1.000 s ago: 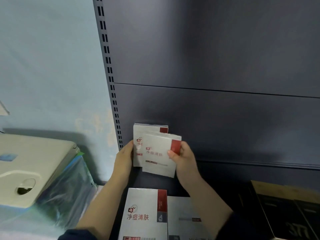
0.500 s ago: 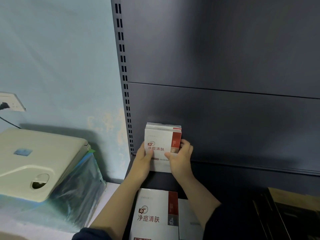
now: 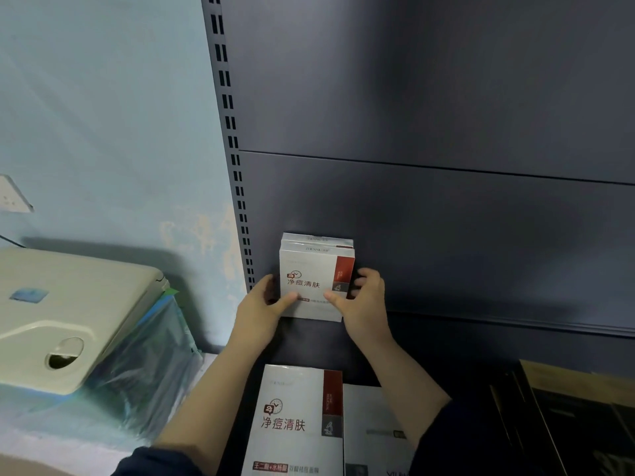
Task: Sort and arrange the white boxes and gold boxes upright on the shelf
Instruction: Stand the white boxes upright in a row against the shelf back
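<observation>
Arms reach forward: left hand (image 3: 261, 304) and right hand (image 3: 366, 304) clasp two upright white boxes (image 3: 309, 280), fingers curled round the sides, at the shelf (image 3: 446, 345) back-left corner. Two flat white boxes (image 3: 295, 407) lie nearer. The gold box (image 3: 567, 379) sits right, count unclear.

Single head-worn view, forward and down, close upon the dark shelf (image 3: 429, 341) and its back panel (image 3: 446, 218).
</observation>
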### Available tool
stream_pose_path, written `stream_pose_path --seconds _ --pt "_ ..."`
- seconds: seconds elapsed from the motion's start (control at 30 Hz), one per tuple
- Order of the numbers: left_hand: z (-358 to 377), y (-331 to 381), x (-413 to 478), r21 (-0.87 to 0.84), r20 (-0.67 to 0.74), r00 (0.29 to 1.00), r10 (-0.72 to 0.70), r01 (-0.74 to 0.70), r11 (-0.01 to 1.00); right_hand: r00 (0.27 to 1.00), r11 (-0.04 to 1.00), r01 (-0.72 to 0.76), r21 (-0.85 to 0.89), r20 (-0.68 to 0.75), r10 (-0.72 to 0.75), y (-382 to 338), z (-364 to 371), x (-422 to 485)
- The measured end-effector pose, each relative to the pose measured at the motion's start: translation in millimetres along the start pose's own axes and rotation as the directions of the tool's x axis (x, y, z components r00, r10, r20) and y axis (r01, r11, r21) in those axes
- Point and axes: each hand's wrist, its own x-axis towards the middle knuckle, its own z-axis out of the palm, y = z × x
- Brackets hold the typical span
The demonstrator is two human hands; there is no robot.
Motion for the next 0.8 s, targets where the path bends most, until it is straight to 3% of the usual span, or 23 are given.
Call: stream_pose_path --seconds 0.3,0.37,0.43,0.5,0.57,0.67,0.8 --pt "-5.7 18.2 -22.0 -0.085 -0.013 0.998 -0.065 0.064 0.994 0.998 0.995 -0.051 0.081 0.041 0.048 -2.4 -1.2 2.8" --pt "-10.5 19.4 -25.3 0.019 0.008 0.997 -0.074 0.074 0.997 0.997 0.996 -0.056 0.067 0.051 0.053 -2.8 -2.5 4.2" --pt "-20.3 9.7 -32.3 0.226 0.098 0.981 -0.167 0.142 0.964 0.998 0.997 -0.054 0.053 0.043 0.052 -1.1 -4.1 6.7" --pt "-28.9 -2.3 -46.0 0.461 0.197 0.927 -0.32 0.201 0.864 0.998 0.997 -0.055 0.057 0.028 0.053 -0.2 -4.4 9.4" --pt "-27.0 -10.5 -62.2 0.587 0.234 0.895 -0.38 0.182 0.789 0.998 0.996 -0.065 0.058 0.024 0.064 1.8 -3.1 11.9" --pt "-11.2 -17.2 -83.1 0.672 0.213 0.936 -0.28 0.068 0.738 0.998 0.997 -0.058 0.058 0.037 0.056 2.9 -1.5 10.6" --pt "-3.1 -13.7 -88.9 0.68 0.121 0.956 -0.267 0.116 0.724 0.998 0.996 -0.06 0.059 0.027 0.058 4.1 3.1 8.0"
